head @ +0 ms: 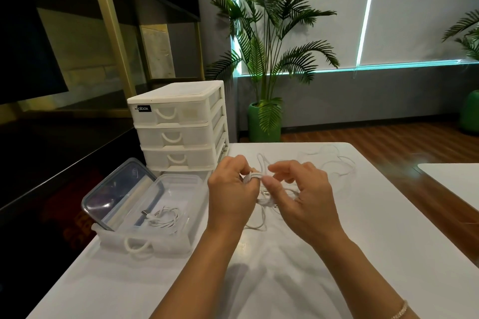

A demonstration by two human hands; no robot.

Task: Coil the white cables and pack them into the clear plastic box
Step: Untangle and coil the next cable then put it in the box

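Two hands over the white table [324, 254]. Left hand [230, 189] had its fingers curled, with several turns of one white cable [255, 176] wrapped round them. Right hand [303, 191] pinched the same cable just beside the wraps, its other fingers loosely bent; a loop stood up between the two hands. The rest of that cable trailed onto the table beneath them, plug ends only partly visible.

One more loose cable [337, 163] lay spread on the table beyond the hands; whether it was one cable or two could not be told.

One clear plastic box [178, 181] stood open to the left, holding one coiled cable [163, 217]. Its lid [121, 189] leaned tilted in it.

One drawer unit [178, 124], three drawers counted, stood behind the box. Two potted palms by the wall, one [269, 41] in full view.
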